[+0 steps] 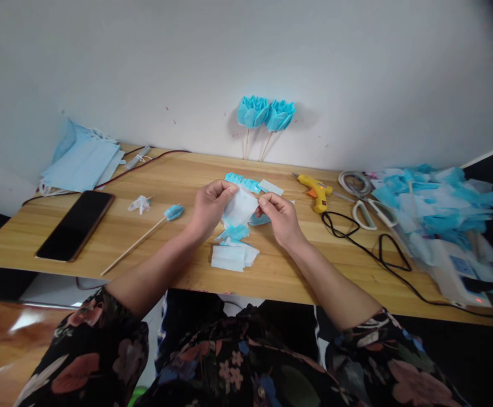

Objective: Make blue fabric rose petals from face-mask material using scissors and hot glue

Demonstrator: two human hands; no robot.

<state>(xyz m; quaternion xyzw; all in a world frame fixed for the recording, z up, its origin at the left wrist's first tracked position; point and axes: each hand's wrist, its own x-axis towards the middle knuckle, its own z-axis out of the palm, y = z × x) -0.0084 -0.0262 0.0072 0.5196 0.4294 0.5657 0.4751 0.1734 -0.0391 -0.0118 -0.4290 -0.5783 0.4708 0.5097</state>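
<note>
My left hand (211, 207) pinches one side of a thin white piece of mask fabric (240, 206). The fingers of my right hand (279, 217) are closed on its other edge, so the piece spans the gap between both hands. Beneath it lie crumpled blue fabric scraps (234, 233) and a few pale cut pieces (229, 257). A row of folded blue petals (242, 182) sits just behind my hands, beside a flat white strip (271, 187). To the left, a wooden stick with a small blue bud (174, 212) rests on the table.
Two blue fabric flowers (267, 113) lean on the wall. At right are a yellow glue gun (315, 191), scissors (373, 213), a black cord (357, 243), a power strip (458, 277) and a heap of blue scraps (437, 203). Face masks (83, 161) and a phone (76, 226) lie left.
</note>
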